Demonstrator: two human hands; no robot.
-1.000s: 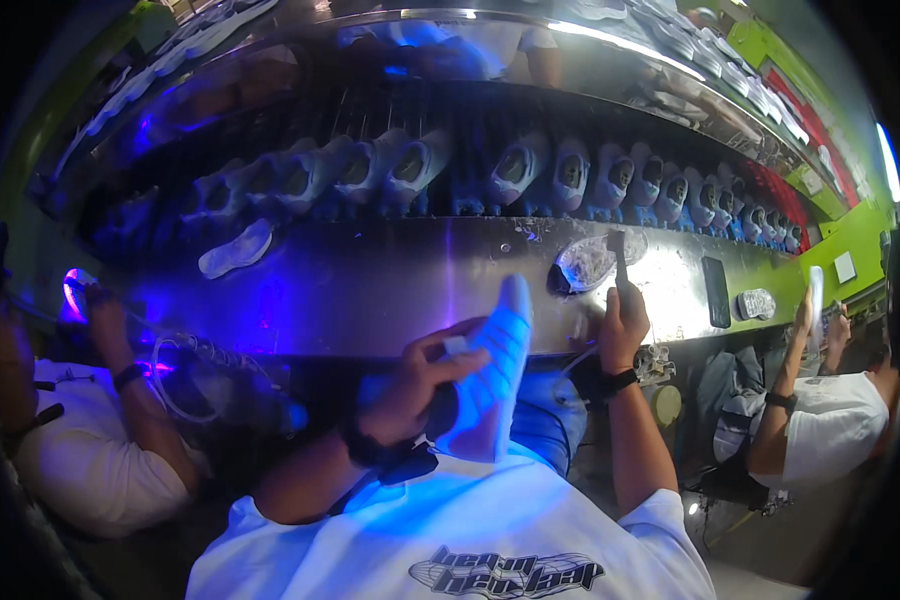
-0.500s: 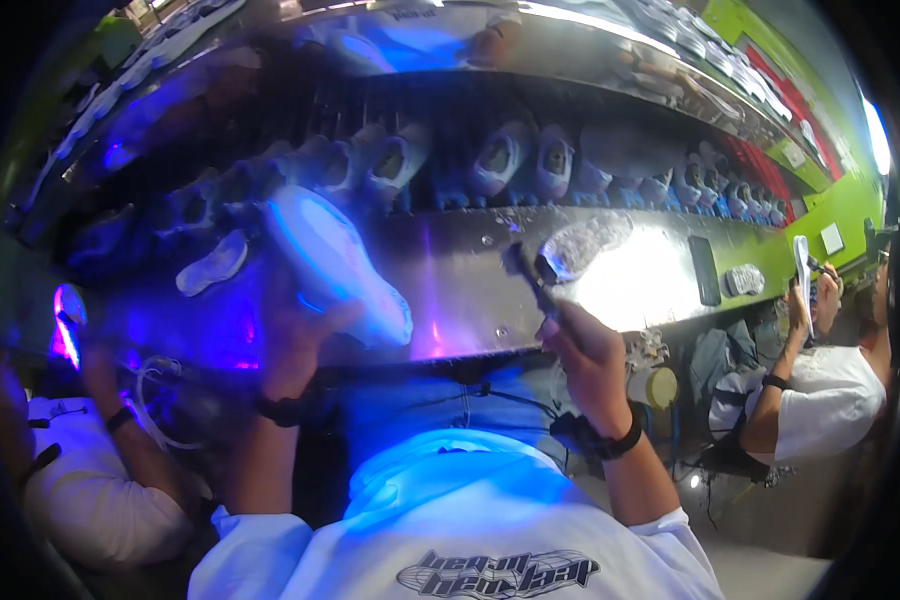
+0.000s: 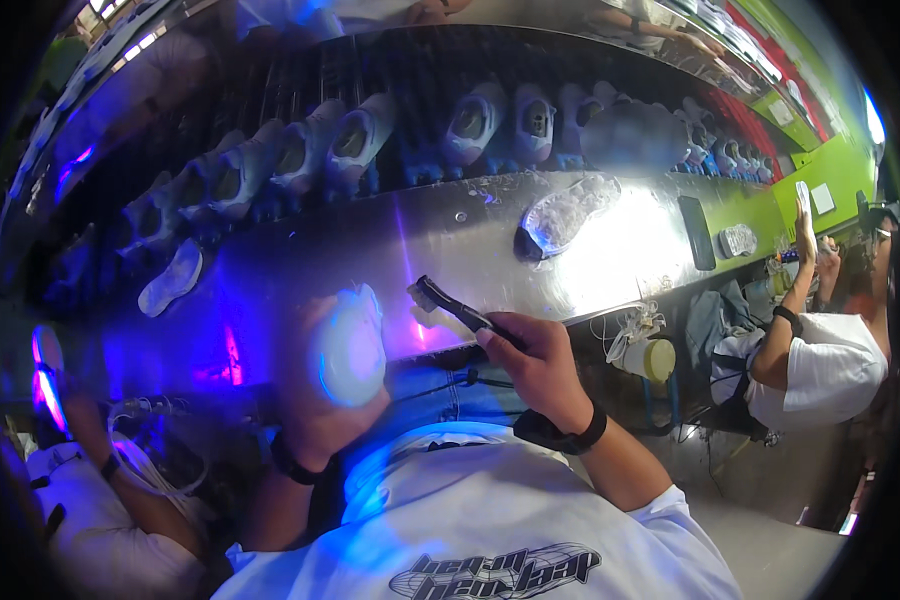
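Observation:
A pale shoe sole [image 3: 355,345], glowing blue under the light, is gripped in my left hand [image 3: 342,430] just past the bench's near edge. The sole is tilted up, and its motion blurs the outline. My right hand [image 3: 542,368] is closed round a black-handled brush [image 3: 458,308]. The brush's short bristles point left, toward the sole but apart from it. Farther off on the metal bench [image 3: 340,235] lies a sole-shaped piece covered in crinkled clear plastic [image 3: 575,212], dark at one end. A loose white sole [image 3: 173,277] rests at the left.
Behind the bench runs a row of white shoes [image 3: 473,122] on blue supports. A dark flat bar [image 3: 697,232] and a small pale sole-shaped piece [image 3: 738,240] lie at the right. Co-workers sit on both sides; the right one's hand [image 3: 806,240] holds a white sole.
My left hand has drawn the sole nearer and turned it more upright. My right hand has swung the brush leftward, closer to the sole. The view has shifted slightly.

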